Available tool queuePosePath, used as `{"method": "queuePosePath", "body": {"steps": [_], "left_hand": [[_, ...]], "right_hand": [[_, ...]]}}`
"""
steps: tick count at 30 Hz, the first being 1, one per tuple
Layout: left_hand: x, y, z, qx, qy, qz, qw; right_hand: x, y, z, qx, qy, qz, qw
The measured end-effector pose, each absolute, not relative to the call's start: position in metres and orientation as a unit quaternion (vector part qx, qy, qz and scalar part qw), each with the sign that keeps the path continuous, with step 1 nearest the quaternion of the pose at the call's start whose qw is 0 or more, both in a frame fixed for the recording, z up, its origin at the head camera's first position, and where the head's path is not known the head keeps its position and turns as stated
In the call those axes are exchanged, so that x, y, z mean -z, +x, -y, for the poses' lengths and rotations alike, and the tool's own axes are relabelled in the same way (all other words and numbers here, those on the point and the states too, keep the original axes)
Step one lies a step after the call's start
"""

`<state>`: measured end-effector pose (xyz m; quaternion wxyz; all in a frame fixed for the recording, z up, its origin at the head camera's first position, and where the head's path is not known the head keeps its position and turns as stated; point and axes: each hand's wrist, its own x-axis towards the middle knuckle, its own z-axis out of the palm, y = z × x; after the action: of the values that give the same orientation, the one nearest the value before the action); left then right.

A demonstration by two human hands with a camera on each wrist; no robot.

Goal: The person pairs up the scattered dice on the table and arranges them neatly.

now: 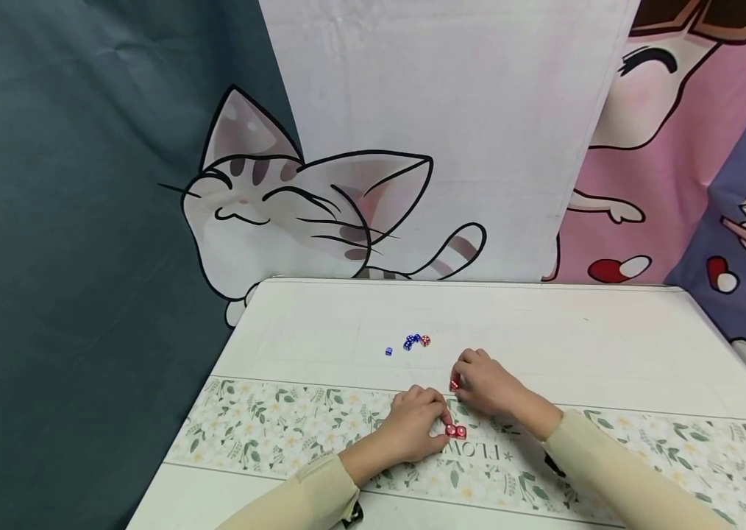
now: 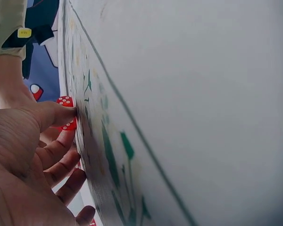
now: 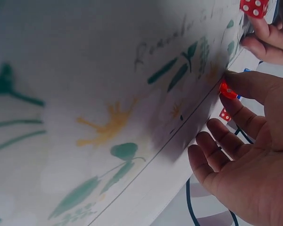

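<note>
My left hand [image 1: 416,427] pinches a red die [image 1: 450,430] between thumb and index finger on the floral band of the table. A second red die [image 1: 461,433] sits right beside it, to the right. Farther back, my right hand [image 1: 488,384] holds another red die [image 1: 455,385] by thumb and index fingertip, near the band's far edge. The right wrist view has this die [image 2: 65,101] out of sight; there the pinched red die [image 3: 228,90] shows between thumb and index finger, the other fingers loosely bent.
Toward the back of the white table [image 1: 512,324], several blue dice [image 1: 407,344] cluster with one red die [image 1: 425,341]. A lone blue die [image 1: 389,352] lies to their left. Behind the table hangs a cloth [image 1: 452,88] with cartoon cats.
</note>
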<state>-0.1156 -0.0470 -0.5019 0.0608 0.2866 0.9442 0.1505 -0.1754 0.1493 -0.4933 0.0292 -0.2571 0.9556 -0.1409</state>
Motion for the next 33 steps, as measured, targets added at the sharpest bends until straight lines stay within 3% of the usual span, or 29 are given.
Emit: {"method": "queuePosePath", "body": {"steps": [9, 33], "left_hand": [[0.500, -0.115, 0.048, -0.152, 0.284, -0.945, 0.062], [0.500, -0.116, 0.049, -0.157, 0.294, -0.941, 0.057]], "right_hand": [[0.493, -0.164, -0.152, 0.147, -0.259, -0.954, 0.039], [0.493, -0.142, -0.159, 0.142, -0.275, -0.951, 0.002]]}}
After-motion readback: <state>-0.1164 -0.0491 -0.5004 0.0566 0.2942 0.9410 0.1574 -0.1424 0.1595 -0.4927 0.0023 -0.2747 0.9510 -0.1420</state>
